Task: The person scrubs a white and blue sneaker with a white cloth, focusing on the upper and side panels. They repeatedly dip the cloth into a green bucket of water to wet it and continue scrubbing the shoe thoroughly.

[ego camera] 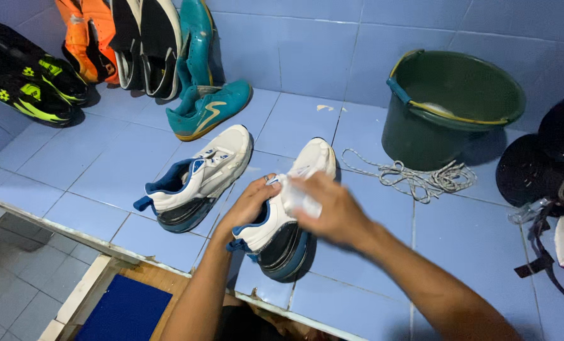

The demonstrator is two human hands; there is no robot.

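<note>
- Clearly, the left hand (249,205) gripped the collar of a white sneaker with blue lining and a dark sole (280,237), fingers curled over its opening.
- The right hand (332,208) pressed a small white crumpled cloth (297,197) against that sneaker's upper, closed around it.
- Its matching white sneaker (196,180) lay just left of the left hand on the blue tiled ledge (92,170).

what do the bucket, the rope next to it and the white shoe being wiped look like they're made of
Bucket: likely plastic, dark green, smooth with a dull sheen and a moulded rim.
Rope: pale twisted cord, probably nylon or cotton; strands show, fibre unclear.
White shoe: seemingly synthetic leather upper, smooth matte panels, dark rubbery-looking sole, blue fabric-like lining.
</note>
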